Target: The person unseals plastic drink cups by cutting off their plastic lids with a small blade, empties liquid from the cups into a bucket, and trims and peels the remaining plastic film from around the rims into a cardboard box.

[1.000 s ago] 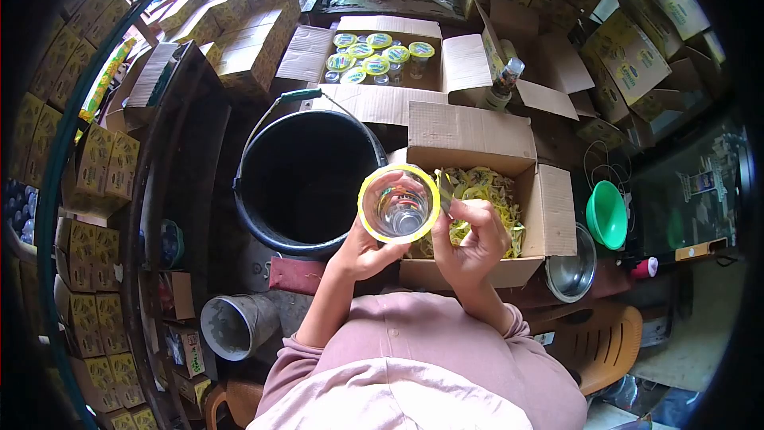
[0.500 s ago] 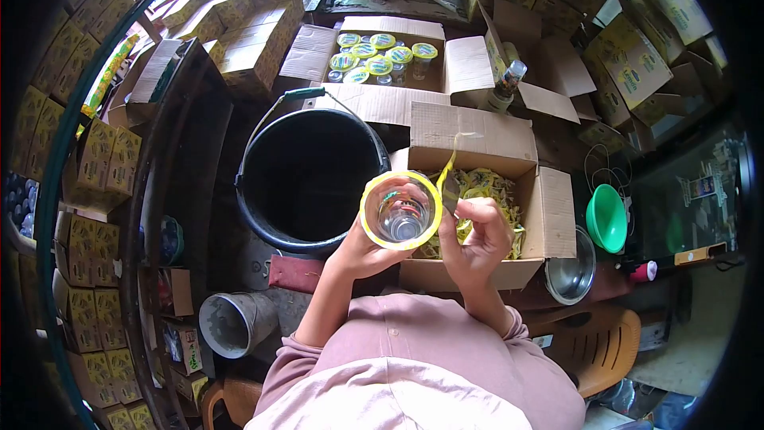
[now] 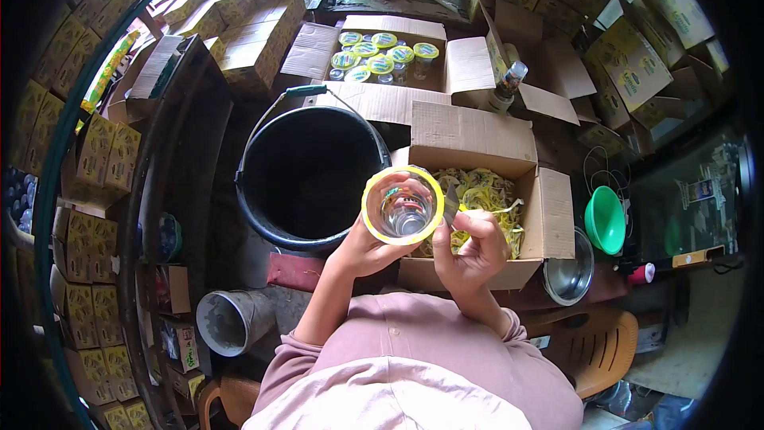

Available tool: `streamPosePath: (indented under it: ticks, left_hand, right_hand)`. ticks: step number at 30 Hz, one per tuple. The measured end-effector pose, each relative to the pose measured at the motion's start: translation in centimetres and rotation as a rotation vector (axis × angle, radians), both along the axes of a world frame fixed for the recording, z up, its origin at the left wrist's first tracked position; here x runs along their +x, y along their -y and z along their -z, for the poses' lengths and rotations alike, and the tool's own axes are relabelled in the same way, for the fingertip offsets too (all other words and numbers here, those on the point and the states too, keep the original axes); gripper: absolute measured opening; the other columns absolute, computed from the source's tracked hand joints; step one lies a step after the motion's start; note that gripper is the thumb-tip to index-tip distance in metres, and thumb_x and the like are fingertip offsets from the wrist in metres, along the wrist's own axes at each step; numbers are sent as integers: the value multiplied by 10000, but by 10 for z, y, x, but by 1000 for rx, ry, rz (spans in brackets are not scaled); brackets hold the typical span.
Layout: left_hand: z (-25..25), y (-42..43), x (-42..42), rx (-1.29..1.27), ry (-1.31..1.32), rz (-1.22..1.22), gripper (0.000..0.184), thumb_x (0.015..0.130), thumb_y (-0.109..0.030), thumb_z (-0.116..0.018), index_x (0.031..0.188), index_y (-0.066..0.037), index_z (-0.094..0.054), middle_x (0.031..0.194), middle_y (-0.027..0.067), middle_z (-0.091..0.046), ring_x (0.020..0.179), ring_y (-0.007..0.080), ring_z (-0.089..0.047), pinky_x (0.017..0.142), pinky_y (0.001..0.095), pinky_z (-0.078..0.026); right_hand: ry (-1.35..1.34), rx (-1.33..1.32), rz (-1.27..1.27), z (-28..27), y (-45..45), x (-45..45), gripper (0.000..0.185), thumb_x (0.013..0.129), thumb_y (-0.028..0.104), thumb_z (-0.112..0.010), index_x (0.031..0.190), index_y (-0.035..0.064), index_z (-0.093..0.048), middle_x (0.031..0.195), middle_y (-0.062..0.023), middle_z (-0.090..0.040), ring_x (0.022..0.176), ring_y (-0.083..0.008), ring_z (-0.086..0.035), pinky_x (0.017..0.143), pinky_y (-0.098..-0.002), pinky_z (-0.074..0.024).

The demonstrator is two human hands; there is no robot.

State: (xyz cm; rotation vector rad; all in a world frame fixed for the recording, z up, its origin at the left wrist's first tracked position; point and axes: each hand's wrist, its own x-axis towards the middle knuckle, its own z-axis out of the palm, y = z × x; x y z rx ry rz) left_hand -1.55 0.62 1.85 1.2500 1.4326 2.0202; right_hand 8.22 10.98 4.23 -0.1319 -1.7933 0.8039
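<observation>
Left hand, part-hidden, grips a cup; right hand pinches a blurred dark piece.

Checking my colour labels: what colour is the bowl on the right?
The bowl is plain green, seen best in the current head view.

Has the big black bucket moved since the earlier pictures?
No. The black bucket sits in the same place against the open carton of yellow strips; only the whole view has shifted slightly.
</observation>
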Motion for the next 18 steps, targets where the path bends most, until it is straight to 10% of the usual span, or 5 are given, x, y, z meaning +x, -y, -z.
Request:
streamPosePath:
  ticks: [18]
  left_hand:
    - [7, 2, -4, -94, 53, 100, 665, 677, -76, -691, 1232, -28, -328, 1175, 98, -408, 1097, 170, -445, 931, 285, -375]
  right_hand:
    - [25, -23, 10, 1, -7, -3, 188, 635, -59, -663, 793, 1, -581, 690, -100, -591, 558, -152, -578, 526, -243, -466]
